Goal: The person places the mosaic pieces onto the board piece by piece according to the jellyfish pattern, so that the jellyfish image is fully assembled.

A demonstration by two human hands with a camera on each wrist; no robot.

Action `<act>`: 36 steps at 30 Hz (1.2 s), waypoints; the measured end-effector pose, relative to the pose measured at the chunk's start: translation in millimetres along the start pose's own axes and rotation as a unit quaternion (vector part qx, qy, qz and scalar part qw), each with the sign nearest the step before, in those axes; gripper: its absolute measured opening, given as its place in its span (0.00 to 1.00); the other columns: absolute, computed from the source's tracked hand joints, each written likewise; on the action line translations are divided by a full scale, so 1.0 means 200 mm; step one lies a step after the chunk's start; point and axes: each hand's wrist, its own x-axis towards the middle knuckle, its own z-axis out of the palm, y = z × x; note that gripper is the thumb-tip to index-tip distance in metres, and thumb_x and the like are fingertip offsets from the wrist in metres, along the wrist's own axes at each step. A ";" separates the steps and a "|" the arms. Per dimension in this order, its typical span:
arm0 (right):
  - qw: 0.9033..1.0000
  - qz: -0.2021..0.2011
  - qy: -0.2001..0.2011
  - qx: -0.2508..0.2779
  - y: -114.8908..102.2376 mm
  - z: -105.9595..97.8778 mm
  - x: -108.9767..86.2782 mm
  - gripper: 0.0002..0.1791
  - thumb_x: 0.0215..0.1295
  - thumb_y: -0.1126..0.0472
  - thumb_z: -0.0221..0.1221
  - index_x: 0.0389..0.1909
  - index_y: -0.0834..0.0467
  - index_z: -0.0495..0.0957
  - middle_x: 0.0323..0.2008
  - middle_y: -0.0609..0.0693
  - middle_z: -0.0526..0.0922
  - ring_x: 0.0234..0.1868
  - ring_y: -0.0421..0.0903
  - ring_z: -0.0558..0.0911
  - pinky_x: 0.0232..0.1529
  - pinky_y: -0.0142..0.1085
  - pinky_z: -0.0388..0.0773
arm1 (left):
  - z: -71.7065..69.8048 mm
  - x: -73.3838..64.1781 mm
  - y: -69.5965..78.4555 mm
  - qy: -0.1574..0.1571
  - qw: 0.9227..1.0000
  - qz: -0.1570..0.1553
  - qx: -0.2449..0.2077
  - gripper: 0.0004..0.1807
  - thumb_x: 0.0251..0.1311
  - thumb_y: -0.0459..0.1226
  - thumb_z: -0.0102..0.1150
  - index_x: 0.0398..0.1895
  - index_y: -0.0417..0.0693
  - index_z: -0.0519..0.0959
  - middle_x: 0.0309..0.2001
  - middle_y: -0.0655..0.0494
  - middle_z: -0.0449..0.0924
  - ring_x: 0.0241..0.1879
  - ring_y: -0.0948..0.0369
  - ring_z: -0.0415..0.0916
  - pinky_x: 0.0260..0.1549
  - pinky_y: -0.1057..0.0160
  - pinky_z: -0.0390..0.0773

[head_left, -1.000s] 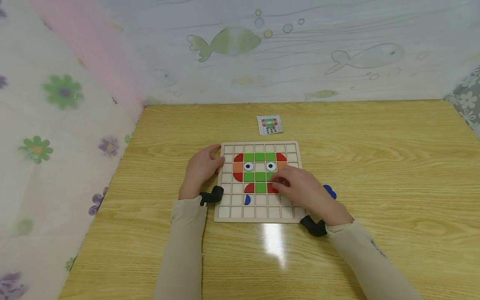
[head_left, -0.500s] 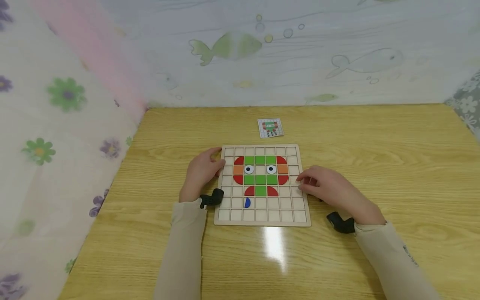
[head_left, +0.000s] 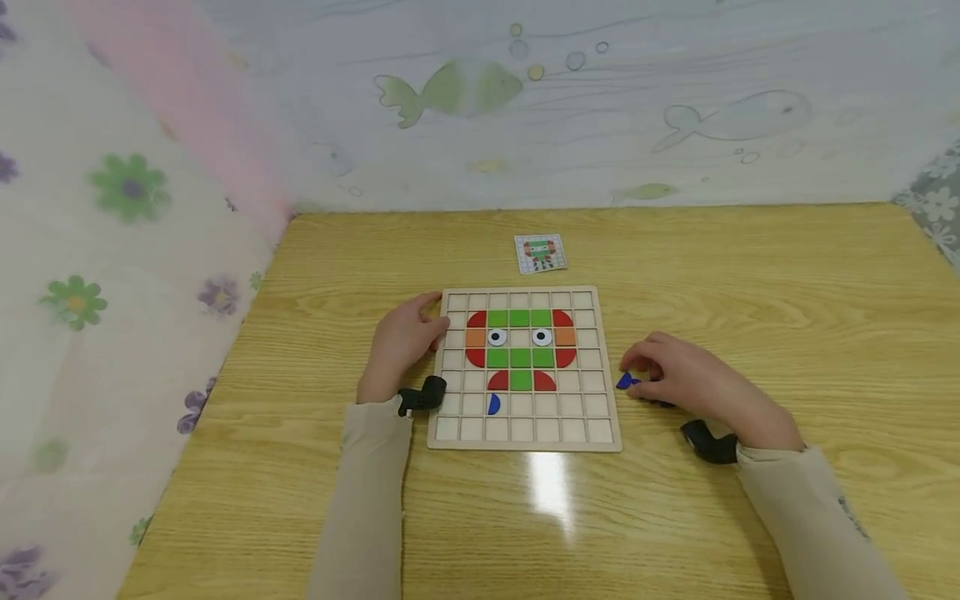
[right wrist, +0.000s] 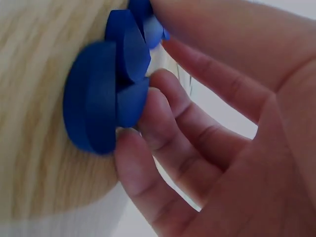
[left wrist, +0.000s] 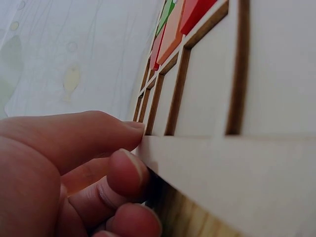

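Note:
A square wooden grid board [head_left: 450, 428] lies on the table. Green squares [head_left: 520, 358], red quarter-rounds, orange squares and two eye discs [head_left: 542, 337] form a face on it. One blue half-round piece [head_left: 493, 404] sits in a cell below. At the board's upper left edge, my left hand [head_left: 402, 342] holds the rim, fingers curled against its side. Right of the board, my right hand [head_left: 678, 379] pinches a blue half-round piece [head_left: 624, 381] between thumb and fingers. More blue pieces [right wrist: 91, 98] lie under and beside its fingertips, partly hidden by the hand.
Behind the board lies a small card [head_left: 541, 253] printted with a similar face pattern on a grid. A black wrist mount [head_left: 708, 442] sits at the right wrist, another at the left. The wooden table [head_left: 360, 250] meets a patterned wall at the back and left.
My right hand has left the red pieces on the board, moved right past its edge, and taken hold of a blue half-round piece. The left hand has stayed at the rim.

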 end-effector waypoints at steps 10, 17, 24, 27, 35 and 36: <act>0.998 0.008 0.047 -0.038 -0.03 0.04 0.02 0.07 0.57 0.56 0.59 0.35 0.54 0.78 0.31 0.44 0.74 0.30 0.39 0.72 0.35 0.39 0.71 | -0.01 -0.01 0.01 -0.004 1.000 0.016 0.011 0.27 0.57 0.45 0.49 0.62 0.56 0.64 0.15 0.57 0.75 0.17 0.59 0.69 0.24 0.63 0.65; 0.994 0.013 0.072 -0.086 -0.06 0.05 0.03 0.09 0.59 0.62 0.54 0.39 0.57 0.78 0.33 0.48 0.76 0.29 0.42 0.72 0.34 0.39 0.71 | -0.01 -0.01 0.01 -0.003 1.000 0.014 0.009 0.27 0.57 0.45 0.49 0.62 0.56 0.64 0.15 0.57 0.74 0.17 0.59 0.69 0.24 0.63 0.65; 0.995 0.002 0.068 -0.077 -0.08 0.04 0.04 0.10 0.59 0.63 0.53 0.40 0.54 0.79 0.33 0.46 0.73 0.26 0.41 0.69 0.30 0.35 0.68 | -0.01 -0.01 0.01 -0.004 1.000 0.010 0.002 0.27 0.57 0.45 0.50 0.62 0.56 0.64 0.15 0.57 0.74 0.16 0.59 0.68 0.23 0.62 0.65; 0.994 -0.003 0.078 -0.073 -0.11 0.03 0.05 0.09 0.60 0.63 0.52 0.38 0.53 0.79 0.31 0.45 0.73 0.25 0.40 0.68 0.30 0.35 0.68 | -0.01 -0.01 0.00 -0.004 1.000 0.010 0.002 0.27 0.57 0.45 0.50 0.62 0.57 0.64 0.15 0.57 0.74 0.16 0.59 0.68 0.23 0.62 0.65; 0.993 -0.022 0.095 -0.059 -0.25 0.02 0.12 0.12 0.60 0.65 0.50 0.39 0.55 0.80 0.33 0.48 0.71 0.27 0.42 0.68 0.29 0.34 0.66 | -0.02 -0.02 0.00 -0.003 1.000 0.015 0.002 0.27 0.58 0.45 0.50 0.62 0.57 0.64 0.16 0.57 0.75 0.17 0.59 0.69 0.23 0.62 0.65; 0.993 -0.022 0.095 -0.061 -0.27 0.01 0.13 0.11 0.60 0.65 0.50 0.38 0.55 0.81 0.33 0.48 0.71 0.27 0.42 0.68 0.29 0.34 0.67 | -0.02 -0.02 0.01 -0.002 1.000 0.016 0.003 0.27 0.57 0.45 0.50 0.62 0.56 0.64 0.16 0.57 0.75 0.17 0.59 0.70 0.24 0.63 0.65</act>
